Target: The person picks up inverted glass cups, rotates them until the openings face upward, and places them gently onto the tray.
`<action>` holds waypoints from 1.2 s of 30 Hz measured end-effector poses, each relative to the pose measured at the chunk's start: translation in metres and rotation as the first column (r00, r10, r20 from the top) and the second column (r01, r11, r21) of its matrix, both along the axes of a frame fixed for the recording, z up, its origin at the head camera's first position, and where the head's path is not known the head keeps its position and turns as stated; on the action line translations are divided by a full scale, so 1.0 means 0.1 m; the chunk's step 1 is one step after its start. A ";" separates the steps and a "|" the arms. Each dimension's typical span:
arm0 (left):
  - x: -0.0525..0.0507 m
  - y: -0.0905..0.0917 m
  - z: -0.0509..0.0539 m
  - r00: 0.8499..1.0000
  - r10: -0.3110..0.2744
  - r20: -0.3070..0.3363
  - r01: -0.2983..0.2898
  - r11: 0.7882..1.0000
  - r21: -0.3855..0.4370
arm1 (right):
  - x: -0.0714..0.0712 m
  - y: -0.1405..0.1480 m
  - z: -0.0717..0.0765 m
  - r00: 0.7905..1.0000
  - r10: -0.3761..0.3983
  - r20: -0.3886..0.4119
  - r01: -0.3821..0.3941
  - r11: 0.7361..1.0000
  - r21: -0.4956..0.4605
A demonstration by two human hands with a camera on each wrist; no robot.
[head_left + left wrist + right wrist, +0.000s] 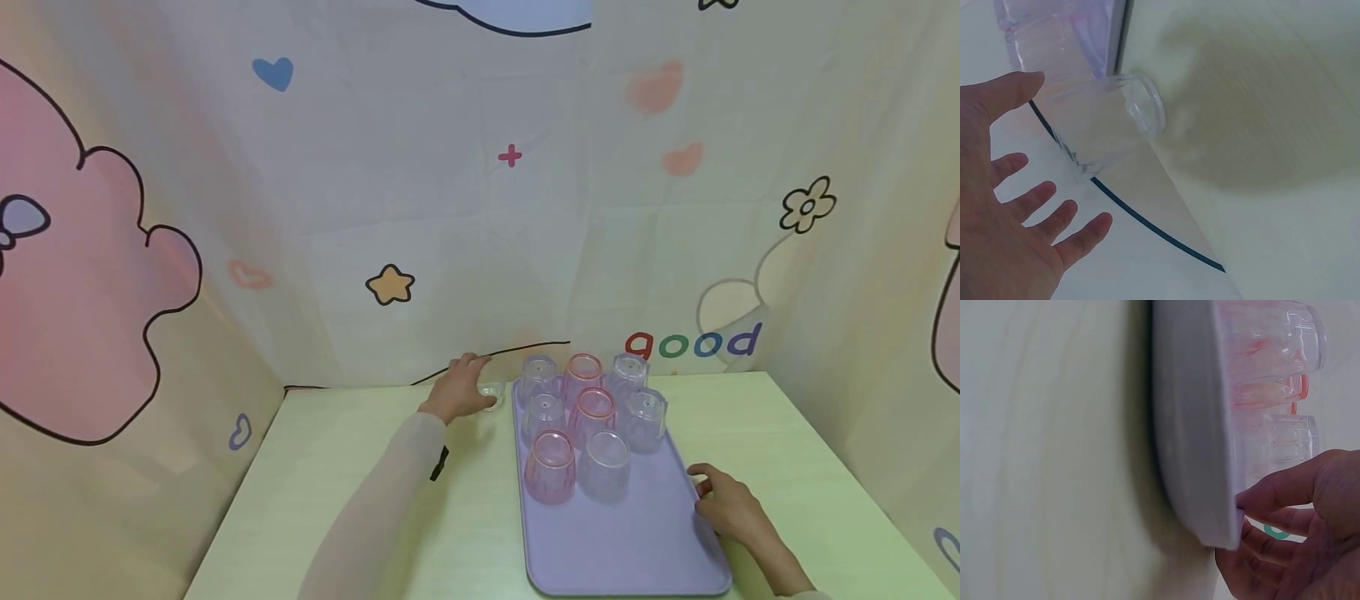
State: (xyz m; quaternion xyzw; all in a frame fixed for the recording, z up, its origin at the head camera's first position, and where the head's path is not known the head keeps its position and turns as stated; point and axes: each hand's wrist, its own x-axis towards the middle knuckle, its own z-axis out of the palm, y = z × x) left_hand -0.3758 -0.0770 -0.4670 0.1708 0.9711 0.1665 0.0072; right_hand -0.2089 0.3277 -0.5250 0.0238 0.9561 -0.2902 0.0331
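Observation:
A clear drinking glass (491, 395) stands on the table left of the tray's far corner. My left hand (459, 390) is beside it. In the left wrist view, that hand (1016, 181) has its fingers spread and the clear glass (1104, 119) in front of them, with no grip on it. A lilac tray (630, 542) carries pink and clear glasses in its far part. At the tray's right edge is my right hand (726, 502). In the right wrist view, the thumb and fingers of this hand (1297, 531) pinch the tray's rim (1194, 425).
On the tray, a pink glass (551, 471) and a clear glass (606, 471) stand nearest to me; several more stand close together behind them. The pale table (315, 467) ends at a printed cloth (450, 208), which also hangs at both sides.

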 end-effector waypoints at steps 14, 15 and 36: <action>-0.14 0.16 -0.01 0.999 -0.020 0.049 0.022 0.999 -0.040 | 0.01 0.02 0.02 1.000 0.000 0.006 0.000 1.000 -0.014; -0.14 0.17 -0.02 0.999 -0.019 0.051 0.022 0.999 -0.048 | 0.01 0.02 0.02 1.000 -0.001 0.003 0.001 1.000 -0.014; -0.13 0.26 -0.09 0.996 0.050 0.075 -0.046 0.997 -0.058 | 0.02 0.01 0.00 1.000 -0.007 -0.004 0.007 1.000 -0.020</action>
